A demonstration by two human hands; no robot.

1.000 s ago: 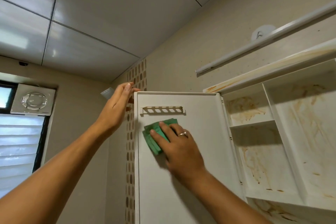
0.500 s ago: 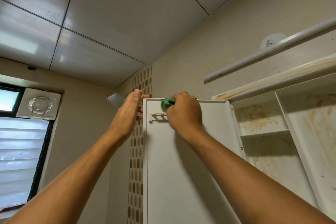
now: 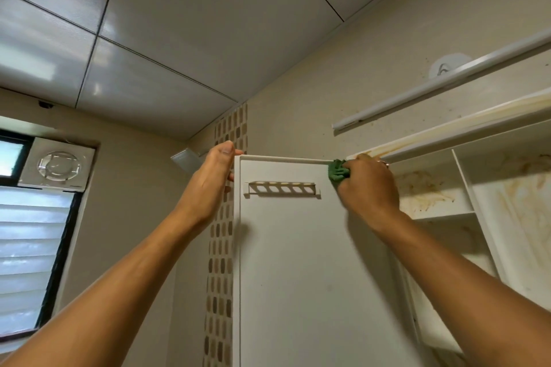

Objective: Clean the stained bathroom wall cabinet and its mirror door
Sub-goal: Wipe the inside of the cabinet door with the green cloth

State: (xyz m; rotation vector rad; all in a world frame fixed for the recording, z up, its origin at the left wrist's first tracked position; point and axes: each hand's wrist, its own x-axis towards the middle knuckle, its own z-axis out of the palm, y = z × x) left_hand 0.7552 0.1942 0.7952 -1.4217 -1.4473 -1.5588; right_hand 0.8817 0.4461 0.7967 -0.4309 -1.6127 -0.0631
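The white cabinet door [image 3: 295,262] stands swung open, its inner face toward me, with a slotted rack [image 3: 281,188] near its top. My left hand [image 3: 208,185] grips the door's top left corner. My right hand [image 3: 368,188] presses a bunched green cloth [image 3: 337,171] against the door's top right edge, next to the hinge side. The open cabinet [image 3: 465,211] on the right shows white shelves with brown-orange stains on its back panel and top rim. The mirror side of the door is hidden.
A white tube light [image 3: 441,89] runs along the wall above the cabinet, with a round hook [image 3: 447,65] behind it. A mosaic tile strip [image 3: 222,247] runs down the wall left of the door. An exhaust fan [image 3: 58,164] and louvred window [image 3: 29,247] are at the left.
My right hand has carried the cloth from the door's face up to its top edge, then slid it right to the hinge corner. The left hand stays on the top left corner.
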